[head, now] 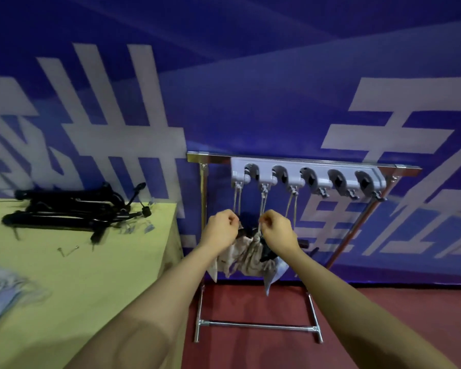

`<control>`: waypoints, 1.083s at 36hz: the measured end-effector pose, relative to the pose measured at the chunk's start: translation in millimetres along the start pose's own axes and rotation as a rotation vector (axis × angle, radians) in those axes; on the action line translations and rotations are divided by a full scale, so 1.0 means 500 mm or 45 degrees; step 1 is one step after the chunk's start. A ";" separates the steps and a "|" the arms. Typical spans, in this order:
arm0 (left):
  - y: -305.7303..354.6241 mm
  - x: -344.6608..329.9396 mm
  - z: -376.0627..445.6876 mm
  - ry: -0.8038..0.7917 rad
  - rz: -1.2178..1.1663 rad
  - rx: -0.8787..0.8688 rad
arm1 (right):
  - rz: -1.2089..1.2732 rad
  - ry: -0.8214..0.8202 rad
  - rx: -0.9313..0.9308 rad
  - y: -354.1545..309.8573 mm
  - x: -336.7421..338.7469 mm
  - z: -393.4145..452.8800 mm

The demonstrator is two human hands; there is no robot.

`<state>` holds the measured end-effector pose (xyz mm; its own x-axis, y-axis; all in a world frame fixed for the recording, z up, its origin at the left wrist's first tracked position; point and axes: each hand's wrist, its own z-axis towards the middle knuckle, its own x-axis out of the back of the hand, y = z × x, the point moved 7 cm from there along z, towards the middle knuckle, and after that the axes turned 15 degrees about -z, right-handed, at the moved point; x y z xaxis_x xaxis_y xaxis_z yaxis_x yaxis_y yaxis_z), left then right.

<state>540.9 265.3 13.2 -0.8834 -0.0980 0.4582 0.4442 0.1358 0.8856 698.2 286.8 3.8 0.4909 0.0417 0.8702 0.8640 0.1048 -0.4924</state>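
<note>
Below the grey hook rail [308,177], your left grip [220,227] and right grip [277,231] each pinch a cord [263,207] of the beige cloth bag [246,258], which droops between them. Holding both cords probably steadies the bag while its loops seat on the rail.

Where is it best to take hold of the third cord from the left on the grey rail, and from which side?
Probably pinch the third cord low, just above the beige bag, from the front. Its two strands hang close together from the hook, so one pinch catches both. The right hand is nearest, but it pinches the middle cord, the left hand the first cord.
</note>
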 end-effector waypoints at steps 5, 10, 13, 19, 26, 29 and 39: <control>-0.076 0.130 -0.056 0.031 -0.032 0.009 | 0.047 -0.028 0.067 -0.120 -0.061 -0.050; -0.150 0.264 -0.117 0.069 -0.035 0.017 | 0.105 -0.081 0.140 -0.261 -0.152 -0.098; -0.199 0.336 -0.151 0.097 -0.056 0.055 | 0.140 -0.137 0.188 -0.339 -0.208 -0.129; -0.281 0.463 -0.209 0.193 -0.124 0.124 | 0.260 -0.231 0.212 -0.463 -0.298 -0.184; -0.355 0.571 -0.237 0.277 -0.143 0.203 | 0.326 -0.313 0.196 -0.556 -0.373 -0.176; -0.376 0.616 -0.234 0.365 -0.146 0.230 | 0.335 -0.356 0.255 -0.605 -0.401 -0.156; -0.495 0.753 -0.258 0.572 -0.197 0.383 | 0.252 -0.502 0.398 -0.740 -0.535 -0.130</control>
<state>117.5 67.4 -23.3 -0.7553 -0.5407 0.3703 0.1939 0.3554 0.9144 254.5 172.1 -47.9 0.5098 0.4539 0.7308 0.6553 0.3455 -0.6718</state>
